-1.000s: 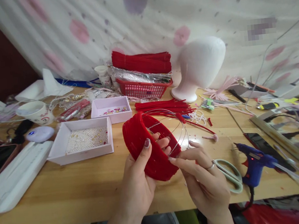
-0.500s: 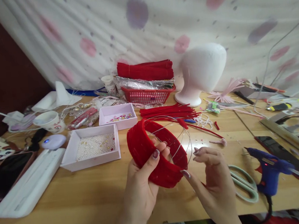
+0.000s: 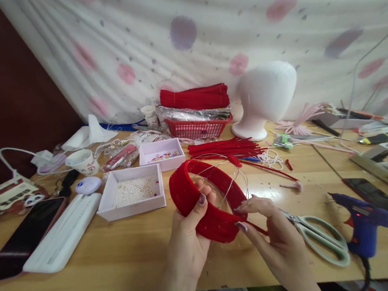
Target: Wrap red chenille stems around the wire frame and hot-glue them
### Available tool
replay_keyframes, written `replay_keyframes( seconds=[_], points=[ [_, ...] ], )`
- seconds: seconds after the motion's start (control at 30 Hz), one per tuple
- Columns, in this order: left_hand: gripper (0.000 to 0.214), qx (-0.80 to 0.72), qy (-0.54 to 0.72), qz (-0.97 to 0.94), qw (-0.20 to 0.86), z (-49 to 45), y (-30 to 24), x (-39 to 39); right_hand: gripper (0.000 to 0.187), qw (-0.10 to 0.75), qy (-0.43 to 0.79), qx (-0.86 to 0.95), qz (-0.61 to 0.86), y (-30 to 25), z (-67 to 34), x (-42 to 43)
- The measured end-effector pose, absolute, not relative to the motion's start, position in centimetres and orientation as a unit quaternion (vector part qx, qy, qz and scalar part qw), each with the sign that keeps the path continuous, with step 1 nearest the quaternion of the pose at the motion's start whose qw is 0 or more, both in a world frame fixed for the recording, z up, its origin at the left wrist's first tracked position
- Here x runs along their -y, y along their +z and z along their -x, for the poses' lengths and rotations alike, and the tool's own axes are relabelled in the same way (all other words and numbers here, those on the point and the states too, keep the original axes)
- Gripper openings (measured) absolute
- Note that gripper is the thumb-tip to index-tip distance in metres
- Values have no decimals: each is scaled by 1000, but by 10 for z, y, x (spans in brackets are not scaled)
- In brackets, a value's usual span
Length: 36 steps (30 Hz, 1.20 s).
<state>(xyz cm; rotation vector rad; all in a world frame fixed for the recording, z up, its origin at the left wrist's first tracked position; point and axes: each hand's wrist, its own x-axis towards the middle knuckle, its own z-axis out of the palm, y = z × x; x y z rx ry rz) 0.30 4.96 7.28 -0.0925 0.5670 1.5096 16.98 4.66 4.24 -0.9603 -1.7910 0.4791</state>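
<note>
My left hand (image 3: 189, 237) is wrapped round a red velvet ring (image 3: 188, 196) with thin wire hoops (image 3: 241, 177) arching across it, thumb on the outside and fingers inside. My right hand (image 3: 274, 234) touches the ring's right side, its thumb and fingertips pinched on a red pipe-cleaner strand (image 3: 257, 228) at the rim. Both hands hold the piece just above the wooden table (image 3: 122, 257).
White boxes of pearls (image 3: 133, 192) and gems (image 3: 162, 154) lie left of the ring. Behind are loose red pipe cleaners (image 3: 225, 148), a red basket (image 3: 197, 127) and a white foam head (image 3: 264, 95). Green scissors (image 3: 323, 238) and a blue glue gun (image 3: 366, 227) lie right; a phone (image 3: 24, 237) left.
The camera has tilted and shifted, so everything sits further right. My right hand has moved from the wire hoops down to the ring's lower right edge and pinched a red strand.
</note>
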Motion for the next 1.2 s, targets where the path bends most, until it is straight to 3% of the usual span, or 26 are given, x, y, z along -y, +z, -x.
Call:
replay_keyframes(
  seconds=[0.13, 0.37, 0.67, 1.0, 1.2],
  points=[
    [14, -274, 683, 56, 675, 0, 75, -50, 15, 486, 169, 771, 375, 48, -166, -49],
    [22, -281, 670, 119, 677, 4, 79, -51, 11, 517, 209, 742, 372, 47, -163, -51],
    [34, -255, 653, -62, 711, 2, 73, -42, 8, 553, 198, 703, 401, 44, -168, -50],
    [10, -361, 630, 81, 683, 11, 79, -61, 20, 509, 129, 758, 387, 45, -168, -40],
    [46, -246, 642, 1, 726, -5, 61, -50, 18, 553, 108, 701, 438, 46, -150, -37]
  ],
)
